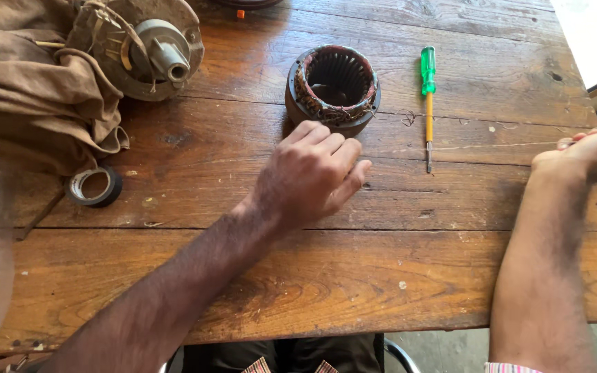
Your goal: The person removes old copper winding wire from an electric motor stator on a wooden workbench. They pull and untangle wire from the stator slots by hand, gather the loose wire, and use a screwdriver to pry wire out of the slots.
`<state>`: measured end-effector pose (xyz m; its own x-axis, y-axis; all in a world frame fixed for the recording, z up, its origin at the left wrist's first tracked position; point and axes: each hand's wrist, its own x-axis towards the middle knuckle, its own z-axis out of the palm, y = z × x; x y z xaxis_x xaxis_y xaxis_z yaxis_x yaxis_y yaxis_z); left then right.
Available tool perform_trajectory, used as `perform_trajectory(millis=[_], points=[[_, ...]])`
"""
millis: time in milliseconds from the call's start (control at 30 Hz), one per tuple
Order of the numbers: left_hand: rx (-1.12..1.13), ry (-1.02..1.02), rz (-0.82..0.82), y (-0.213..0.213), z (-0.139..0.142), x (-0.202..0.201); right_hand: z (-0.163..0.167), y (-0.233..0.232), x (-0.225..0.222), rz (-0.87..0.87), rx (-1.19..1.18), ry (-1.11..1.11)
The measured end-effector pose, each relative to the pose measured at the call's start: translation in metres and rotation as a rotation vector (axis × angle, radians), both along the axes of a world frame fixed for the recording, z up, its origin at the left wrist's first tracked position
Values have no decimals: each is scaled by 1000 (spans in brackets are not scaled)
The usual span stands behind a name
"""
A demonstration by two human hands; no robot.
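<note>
While both grips close on a thin wire (492,146), the worn plank table (395,276) carries a stator (333,88).

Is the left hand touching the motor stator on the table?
Cannot tell. In the head view, the left hand has its fingertips right at the stator's near base, overlapping it, so no contact or gap shows plainly.

2 bare forearms, a striped cloth edge at the right arm (513,367).
</note>
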<state>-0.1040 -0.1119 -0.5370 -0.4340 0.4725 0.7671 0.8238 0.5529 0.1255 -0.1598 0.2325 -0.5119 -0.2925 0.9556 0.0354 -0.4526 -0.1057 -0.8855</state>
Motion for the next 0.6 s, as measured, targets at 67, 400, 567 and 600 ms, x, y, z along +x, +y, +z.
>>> perform_trajectory(millis=[67, 400, 567, 600], points=[[33, -260, -129, 5, -7, 7, 6, -8, -1, 18, 14, -13], [143, -577, -787, 43, -21, 104, 14, -23, -1, 56, 112, -58], [162, -1609, -1449, 49, -62, 123, 8, -12, -3, -39, 132, -70], [121, -1621, -1574, 50, -67, 123, 8, -10, -3, -44, 101, -69]])
